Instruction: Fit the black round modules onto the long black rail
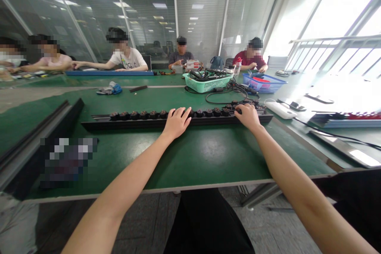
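Note:
A long black rail (131, 125) lies across the green table in front of me, bearing a row of round black socket-like pieces (144, 115). My left hand (177, 123) rests flat over the middle of the row, its fingers outstretched. Near the rail's right end, my right hand (249, 116) has its thumb and fingers closed around one of the black pieces; the fingers partly hide it. More dark pieces with thin wires crowd behind the right hand.
Behind the rail stand a green basket (208, 84) of cables and a blue basket (264, 83). A white power strip (279, 109) lies right. Dark rails (44, 135) lie left, near a blurred object (71, 162). Gloves (109, 88) lie farther back. Several people sit opposite.

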`<act>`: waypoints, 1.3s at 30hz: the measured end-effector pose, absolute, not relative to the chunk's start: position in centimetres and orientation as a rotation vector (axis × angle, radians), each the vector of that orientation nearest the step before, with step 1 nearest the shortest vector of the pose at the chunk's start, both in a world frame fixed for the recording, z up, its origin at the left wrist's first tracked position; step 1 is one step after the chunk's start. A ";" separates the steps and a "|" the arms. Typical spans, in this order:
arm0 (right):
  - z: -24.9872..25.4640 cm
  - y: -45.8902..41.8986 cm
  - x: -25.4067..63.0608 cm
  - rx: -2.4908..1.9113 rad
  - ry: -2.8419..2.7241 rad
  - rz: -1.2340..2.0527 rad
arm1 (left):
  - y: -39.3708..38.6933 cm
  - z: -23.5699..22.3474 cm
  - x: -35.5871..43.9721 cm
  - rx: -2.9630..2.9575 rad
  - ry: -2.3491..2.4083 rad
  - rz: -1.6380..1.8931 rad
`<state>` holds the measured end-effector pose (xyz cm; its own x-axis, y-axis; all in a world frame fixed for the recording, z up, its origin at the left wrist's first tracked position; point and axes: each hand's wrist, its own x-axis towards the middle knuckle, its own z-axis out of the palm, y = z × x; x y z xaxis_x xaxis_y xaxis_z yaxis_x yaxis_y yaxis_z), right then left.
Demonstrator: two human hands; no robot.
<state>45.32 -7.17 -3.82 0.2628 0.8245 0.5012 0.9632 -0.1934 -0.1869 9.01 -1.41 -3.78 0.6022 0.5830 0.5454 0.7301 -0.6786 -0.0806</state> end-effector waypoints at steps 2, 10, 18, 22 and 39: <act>-3.7 -7.4 45.1 -2.120 -1.595 -0.414 | -1.4 -3.8 9.0 -2.536 -1.068 -0.710; -3.6 -7.3 45.2 -2.103 -1.574 -0.368 | -1.4 -3.8 9.0 -2.532 -1.063 -0.723; -4.2 -7.0 45.6 -2.042 -1.562 -0.346 | -1.5 -3.7 9.2 -2.508 -1.087 -0.721; -4.3 -6.7 45.5 -1.981 -1.582 -0.328 | -1.5 -3.5 9.3 -2.482 -1.084 -0.723; -4.6 -6.5 43.8 -1.815 -1.639 -0.283 | -0.4 -3.2 8.6 -2.394 -1.100 -0.590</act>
<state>43.81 -6.52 -4.59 0.1883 0.8004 0.5691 0.9449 0.0103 -0.3271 8.58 -0.38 -3.24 0.5931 0.5941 0.5434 0.7812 -0.5878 -0.2100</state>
